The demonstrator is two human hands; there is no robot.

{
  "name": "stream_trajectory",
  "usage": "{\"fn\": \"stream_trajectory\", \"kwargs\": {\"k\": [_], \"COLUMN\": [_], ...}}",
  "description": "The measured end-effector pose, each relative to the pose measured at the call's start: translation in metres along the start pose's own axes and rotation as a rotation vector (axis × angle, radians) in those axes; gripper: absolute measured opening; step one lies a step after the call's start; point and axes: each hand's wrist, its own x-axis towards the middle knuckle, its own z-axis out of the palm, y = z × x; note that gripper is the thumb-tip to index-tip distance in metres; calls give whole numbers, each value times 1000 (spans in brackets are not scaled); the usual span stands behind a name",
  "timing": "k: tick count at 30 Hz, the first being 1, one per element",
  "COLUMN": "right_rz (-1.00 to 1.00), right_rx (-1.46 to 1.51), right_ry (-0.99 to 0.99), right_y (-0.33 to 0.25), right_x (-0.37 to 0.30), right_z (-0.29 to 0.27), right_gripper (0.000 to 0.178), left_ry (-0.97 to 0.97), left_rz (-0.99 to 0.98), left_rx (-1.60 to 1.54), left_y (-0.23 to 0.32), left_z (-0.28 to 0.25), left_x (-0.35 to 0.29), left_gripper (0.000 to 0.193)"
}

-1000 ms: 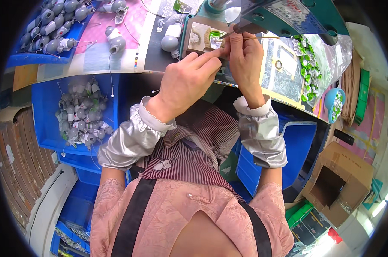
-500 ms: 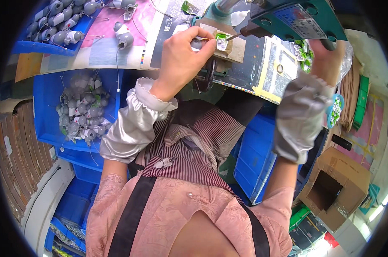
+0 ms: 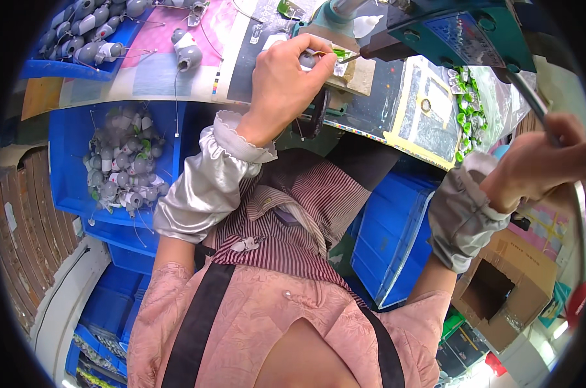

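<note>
Workbench (image 3: 137, 84) runs across the top, green press (image 3: 461, 39) at its right part. Left forearm comes up from below, wrist angled inward; left hand (image 3: 283, 94) is back-up over the bench, thumb and forefinger brought together at the edge of a green-and-white part (image 3: 339, 53). Can't tell if they pinch that part or something beside it. Part sits on a pale block (image 3: 361, 79), just beside the press's dark tip (image 3: 352, 58).

Right arm reaches out to the right, elbow bent; right hand (image 3: 539, 161) is wrapped around the metal lever (image 3: 527, 96), slightly blurred.

Counts: 1 press, 1 part on the block, 1 gray bulb (image 3: 308, 60) half hidden behind the left fingers, 2 gray units (image 3: 186, 52) on the pink sheet (image 3: 155, 42), one cut by the top edge. 1 blue tray (image 3: 63, 70) upper left and 1 blue bin (image 3: 66, 161) below it, both heaped with more units, too jumbled to count. 1 cardboard box (image 3: 526, 262) lower right.
</note>
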Motion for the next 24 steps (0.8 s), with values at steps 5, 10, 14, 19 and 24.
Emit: {"fn": "stream_trajectory", "kwargs": {"k": [5, 10, 14, 19, 24], "right_rz": [-509, -698, -493, -546, 294], "right_rx": [127, -105, -93, 89, 417], "right_ry": [-115, -265, -198, -49, 87], "right_y": [-38, -31, -31, -12, 29], "right_x": [-17, -37, -75, -63, 8], "right_z": [-1, -5, 15, 22, 14], "right_gripper": [28, 19, 13, 28, 22], "left_ry": [17, 47, 38, 49, 32], "left_rz": [69, 211, 212, 201, 212], "left_rx": [49, 61, 95, 129, 151], "left_y": [5, 1, 1, -2, 5], "left_z": [0, 1, 0, -1, 5], "left_x": [-2, 0, -2, -2, 1], "left_gripper": [17, 12, 9, 9, 9]}}
